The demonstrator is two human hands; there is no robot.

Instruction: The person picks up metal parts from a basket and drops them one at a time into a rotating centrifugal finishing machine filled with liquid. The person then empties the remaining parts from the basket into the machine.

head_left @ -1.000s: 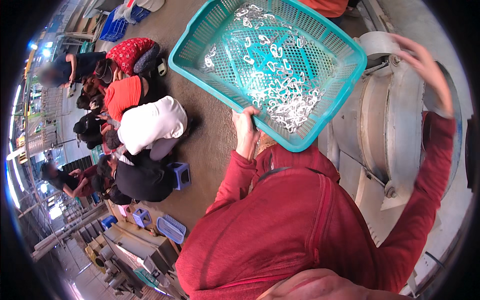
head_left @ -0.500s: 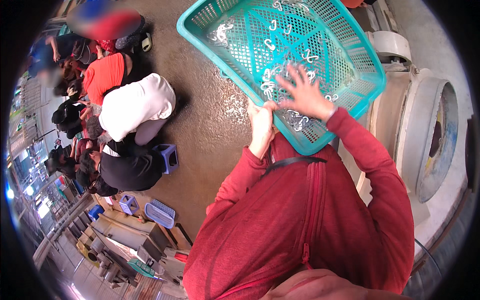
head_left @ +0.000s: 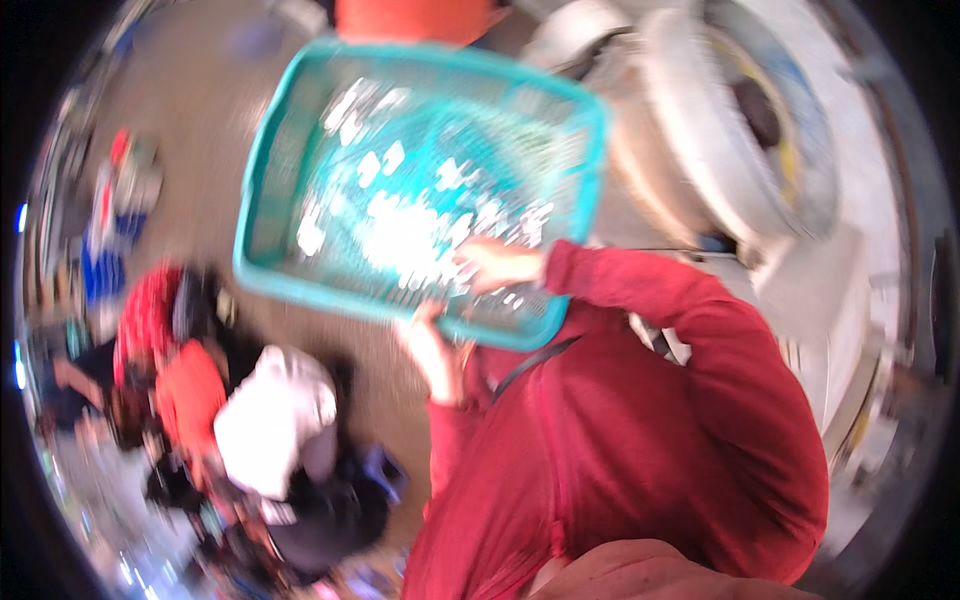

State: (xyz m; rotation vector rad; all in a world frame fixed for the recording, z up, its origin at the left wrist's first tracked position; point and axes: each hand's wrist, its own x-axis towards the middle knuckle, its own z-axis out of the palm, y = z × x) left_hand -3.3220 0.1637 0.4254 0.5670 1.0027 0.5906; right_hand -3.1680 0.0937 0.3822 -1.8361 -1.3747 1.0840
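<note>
Our left hand (head_left: 433, 358) clamps the near rim of the teal basket (head_left: 345, 302); our right hand (head_left: 500, 265) dips inside, at pale pieces (head_left: 405, 238), its grip too blurred to tell. Beyond it, rightward, stands a drum-like machine (head_left: 690, 135); leftward, people (head_left: 275, 420) crouch.

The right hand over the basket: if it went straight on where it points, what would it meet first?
Most likely the heap of small shiny pieces just left of the right hand, inside the teal basket. Blur hides whether it already touches them.
</note>
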